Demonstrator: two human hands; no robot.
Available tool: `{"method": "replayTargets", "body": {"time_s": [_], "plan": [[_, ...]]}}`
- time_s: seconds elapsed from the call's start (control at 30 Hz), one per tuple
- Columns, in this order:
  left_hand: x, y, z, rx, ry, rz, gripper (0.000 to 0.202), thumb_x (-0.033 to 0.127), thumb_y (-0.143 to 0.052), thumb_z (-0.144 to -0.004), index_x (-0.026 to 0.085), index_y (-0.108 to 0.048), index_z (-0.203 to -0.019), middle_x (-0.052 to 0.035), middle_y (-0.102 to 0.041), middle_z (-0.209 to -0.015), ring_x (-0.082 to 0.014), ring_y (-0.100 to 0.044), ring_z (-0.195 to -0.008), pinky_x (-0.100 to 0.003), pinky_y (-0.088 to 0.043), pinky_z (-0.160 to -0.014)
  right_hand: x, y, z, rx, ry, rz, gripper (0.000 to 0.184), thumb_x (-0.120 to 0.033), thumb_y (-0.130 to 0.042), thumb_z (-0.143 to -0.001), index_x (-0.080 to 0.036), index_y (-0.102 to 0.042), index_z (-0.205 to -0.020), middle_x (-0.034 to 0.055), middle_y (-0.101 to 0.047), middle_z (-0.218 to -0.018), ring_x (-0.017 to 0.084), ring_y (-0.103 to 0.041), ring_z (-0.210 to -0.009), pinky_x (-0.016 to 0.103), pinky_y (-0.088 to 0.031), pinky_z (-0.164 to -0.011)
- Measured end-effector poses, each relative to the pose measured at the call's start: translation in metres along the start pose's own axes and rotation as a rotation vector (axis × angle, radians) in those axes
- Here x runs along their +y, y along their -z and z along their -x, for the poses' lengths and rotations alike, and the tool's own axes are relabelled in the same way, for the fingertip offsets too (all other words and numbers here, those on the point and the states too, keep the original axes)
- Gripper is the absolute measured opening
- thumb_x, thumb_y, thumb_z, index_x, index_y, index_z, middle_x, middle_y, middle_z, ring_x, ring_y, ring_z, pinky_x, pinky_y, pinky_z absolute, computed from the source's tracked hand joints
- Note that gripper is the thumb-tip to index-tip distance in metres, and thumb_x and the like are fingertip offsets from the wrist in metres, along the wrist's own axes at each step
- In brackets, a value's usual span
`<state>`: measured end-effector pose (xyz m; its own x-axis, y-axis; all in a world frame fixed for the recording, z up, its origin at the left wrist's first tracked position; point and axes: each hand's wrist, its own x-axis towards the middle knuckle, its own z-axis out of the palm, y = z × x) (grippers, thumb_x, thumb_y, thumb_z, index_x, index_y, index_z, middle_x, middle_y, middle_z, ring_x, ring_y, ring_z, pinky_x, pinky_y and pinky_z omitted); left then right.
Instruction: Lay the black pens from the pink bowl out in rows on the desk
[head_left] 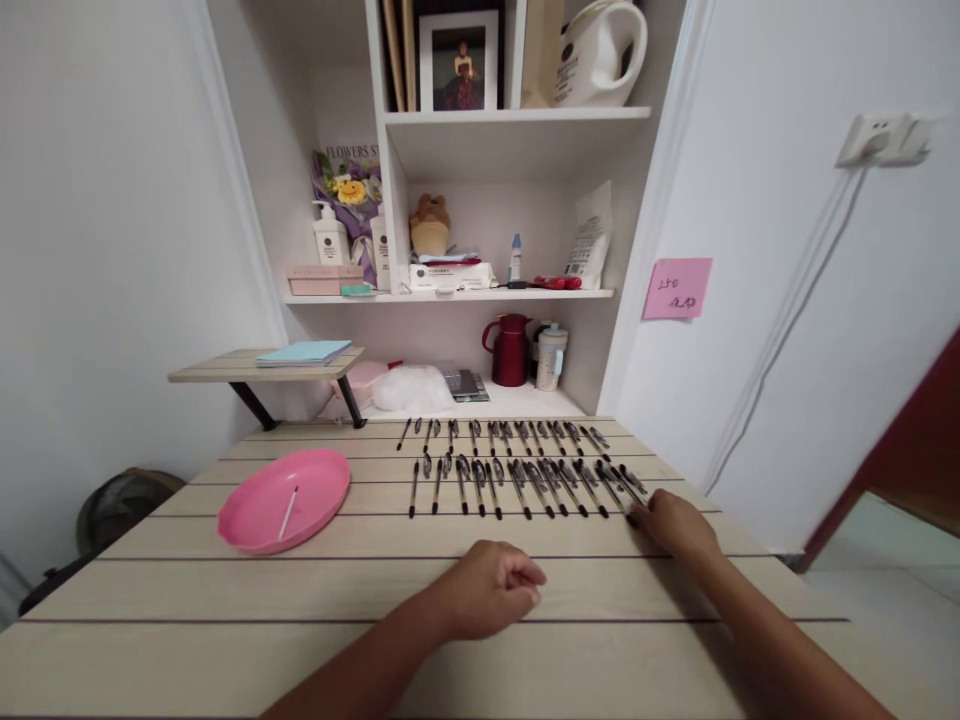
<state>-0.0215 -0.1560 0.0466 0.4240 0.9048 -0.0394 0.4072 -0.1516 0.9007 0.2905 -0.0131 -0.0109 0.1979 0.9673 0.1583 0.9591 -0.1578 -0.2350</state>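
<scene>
At the right end of the front row of pens [523, 490], my right hand [675, 525] is closed on a pen [618, 495] lying on the table. Its fingertips cover part of that pen. My left hand [491, 590] hovers over the table nearer to me, its fingers curled in with nothing visible in them. A second row of pens [474, 438] lies farther back. Small dark pieces that look like pen caps lie by the upper ends of the pens. To the left, a pink tray [251, 490] holds a thin white stick [287, 515] with a dark tip.
The wood-slat table [300, 590] meets a white shelf unit at the back. A small raised stand [225, 368] with blue paper [304, 352] is at the back left. A dark red jug [510, 350] and a pale cup [551, 357] stand on the low shelf.
</scene>
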Motion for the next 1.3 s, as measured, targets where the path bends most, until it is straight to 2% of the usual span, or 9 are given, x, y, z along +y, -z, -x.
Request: {"method": "replayTargets", "body": {"time_s": [0.2, 0.3, 0.43, 0.57, 0.63, 0.77, 0.87, 1.1, 1.3], "plan": [[0.005, -0.032, -0.038, -0.105, 0.139, 0.347, 0.024, 0.029, -0.06, -0.066, 0.017, -0.064, -0.087, -0.0044, -0.062, -0.072, -0.0125, -0.055, -0.06, -0.023, -0.039, -0.054, 0.004, 0.0, -0.001, 0.078, -0.033, -0.145, 0.026, -0.032, -0.039, -0.078, -0.015, -0.059, -0.075, 0.0171, -0.066, -0.076, 0.028, -0.062, -0.075, 0.032, -0.04, -0.059], [0.01, -0.045, -0.059, 0.039, 0.167, 0.622, 0.028, 0.03, -0.06, -0.068, 0.015, -0.059, -0.091, -0.0065, -0.062, -0.077, -0.0125, -0.056, -0.062, -0.024, -0.04, -0.056, -0.011, 0.007, 0.015, 0.058, -0.002, -0.438, 0.025, -0.038, -0.041, -0.076, -0.019, -0.055, -0.067, 0.0069, -0.062, -0.058, 0.021, -0.059, -0.059, 0.028, -0.039, -0.054], [0.013, -0.059, -0.084, 0.304, 0.095, 0.994, 0.034, 0.037, -0.061, -0.071, 0.015, -0.054, -0.096, -0.0087, -0.061, -0.088, -0.014, -0.057, -0.076, -0.027, -0.042, -0.069, -0.056, 0.008, 0.068, -0.252, 0.186, -0.906, 0.025, -0.043, -0.045, -0.074, -0.02, -0.049, -0.065, -0.0056, -0.045, -0.042, 0.011, -0.042, -0.038, 0.022, -0.03, -0.04], [0.006, -0.066, -0.096, 0.442, 0.076, 1.256, 0.033, 0.039, -0.06, -0.073, 0.015, -0.053, -0.094, -0.0032, -0.056, -0.072, -0.0137, -0.056, -0.068, -0.025, -0.042, -0.062, -0.08, 0.017, 0.095, -0.414, 0.322, -0.946, 0.026, -0.042, -0.049, -0.074, -0.019, -0.046, -0.062, -0.0054, -0.048, -0.047, 0.009, -0.042, -0.04, 0.02, -0.03, -0.04], [0.001, -0.065, -0.095, 0.437, 0.085, 1.307, 0.03, 0.039, -0.058, -0.074, 0.016, -0.053, -0.093, 0.0021, -0.049, -0.062, -0.0096, -0.05, -0.055, -0.023, -0.04, -0.055, -0.072, 0.029, 0.077, -0.393, 0.3, -0.837, 0.029, -0.043, -0.045, -0.076, -0.019, -0.047, -0.06, -0.0022, -0.053, -0.052, 0.011, -0.049, -0.043, 0.021, -0.032, -0.042], [-0.005, -0.059, -0.089, 0.267, 0.194, 1.293, 0.026, 0.035, -0.057, -0.075, 0.015, -0.055, -0.092, 0.0062, -0.04, -0.055, -0.0022, -0.028, -0.038, -0.015, -0.022, -0.039, -0.036, 0.045, 0.006, 0.04, 0.103, -0.371, 0.027, -0.038, -0.043, -0.078, -0.019, -0.055, -0.063, 0.0048, -0.062, -0.062, 0.016, -0.057, -0.056, 0.025, -0.036, -0.053], [-0.006, -0.057, -0.086, 0.144, 0.285, 1.332, 0.032, 0.043, -0.054, -0.076, 0.016, -0.053, -0.093, 0.0064, -0.039, -0.054, -0.0013, -0.02, -0.036, -0.015, -0.01, -0.037, -0.018, 0.034, -0.03, 0.058, 0.024, -0.139, 0.026, -0.034, -0.045, -0.077, -0.018, -0.06, -0.063, 0.0103, -0.066, -0.069, 0.02, -0.06, -0.066, 0.026, -0.035, -0.056], [-0.004, -0.064, -0.086, 0.204, 0.283, 1.247, 0.026, 0.042, -0.052, -0.077, 0.02, -0.046, -0.088, 0.0057, -0.044, -0.059, -0.0007, -0.022, -0.035, -0.015, -0.007, -0.038, -0.019, -0.007, -0.038, 0.019, 0.022, -0.067, 0.025, -0.033, -0.046, -0.077, -0.015, -0.064, -0.072, 0.015, -0.068, -0.076, 0.023, -0.062, -0.073, 0.027, -0.036, -0.057], [-0.008, -0.063, -0.088, 0.129, 0.276, 1.229, 0.023, 0.04, -0.051, -0.077, 0.02, -0.045, -0.088, 0.0052, -0.046, -0.06, -0.0007, -0.022, -0.035, -0.015, -0.007, -0.038, -0.005, 0.007, -0.038, 0.087, 0.005, -0.213, 0.022, -0.031, -0.048, -0.073, -0.017, -0.062, -0.066, 0.0116, -0.067, -0.068, 0.022, -0.061, -0.067, 0.028, -0.037, -0.055]]}}
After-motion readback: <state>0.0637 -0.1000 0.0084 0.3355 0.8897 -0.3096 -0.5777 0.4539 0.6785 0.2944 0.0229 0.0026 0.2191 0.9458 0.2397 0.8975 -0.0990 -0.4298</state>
